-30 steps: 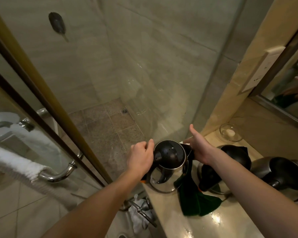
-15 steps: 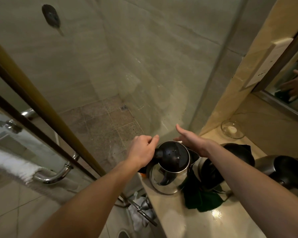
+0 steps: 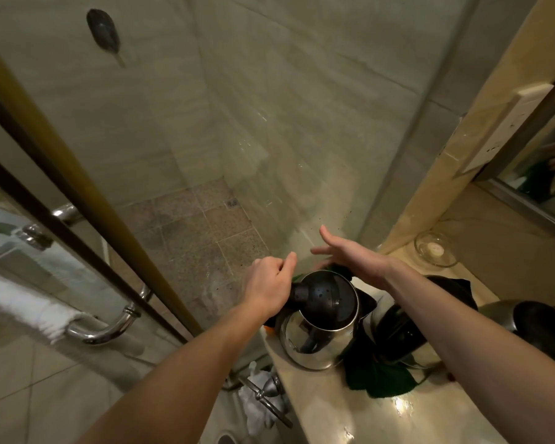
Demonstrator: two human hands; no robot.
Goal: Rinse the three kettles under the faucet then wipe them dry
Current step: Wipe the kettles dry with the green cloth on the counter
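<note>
Left hand is curled round the black handle of the shiny round stainless-steel kettle with a black lid, gripping it. Right hand hovers just beyond the lid, fingers straight and spread, holding nothing; whether its palm brushes the cloth beneath is hard to tell. The kettle stands at the left end of the glossy beige stone worktop, close to its edge. A crumpled dark green cloth lies against the kettle's right side. Just beside that is a second steel kettle with a black top, and further right, at the frame's edge, a third dark-topped kettle. A small clear glass dish stands behind them near the wall. Left of the worktop rises a glass shower screen; a white towel hangs on a chrome rail.
</note>
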